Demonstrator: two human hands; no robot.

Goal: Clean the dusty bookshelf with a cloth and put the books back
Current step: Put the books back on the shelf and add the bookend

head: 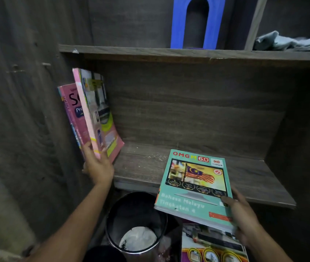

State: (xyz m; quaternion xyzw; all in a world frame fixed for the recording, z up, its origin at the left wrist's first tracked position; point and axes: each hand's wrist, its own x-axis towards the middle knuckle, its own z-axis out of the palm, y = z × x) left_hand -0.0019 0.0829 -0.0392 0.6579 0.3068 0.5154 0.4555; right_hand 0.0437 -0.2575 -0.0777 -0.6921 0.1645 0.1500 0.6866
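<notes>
1. Left hand: fingers clamped on the pink books, which lean at the shelf's left wall.
2. Right hand: fingers clamped on the teal book's near corner. The book lies flat, its long axis pointing inward, well right of the stack.

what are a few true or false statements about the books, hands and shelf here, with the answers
The left hand grips pink books leaning at the left end of the shelf. True.
The right hand holds a red book. False: it holds a teal book.
The teal book stands upright at the back. False: it is cover up, over the shelf's front edge.
A cloth lies on the upper shelf, at the right. True.
The bin sits on the shelf. False: it stands below it.
</notes>
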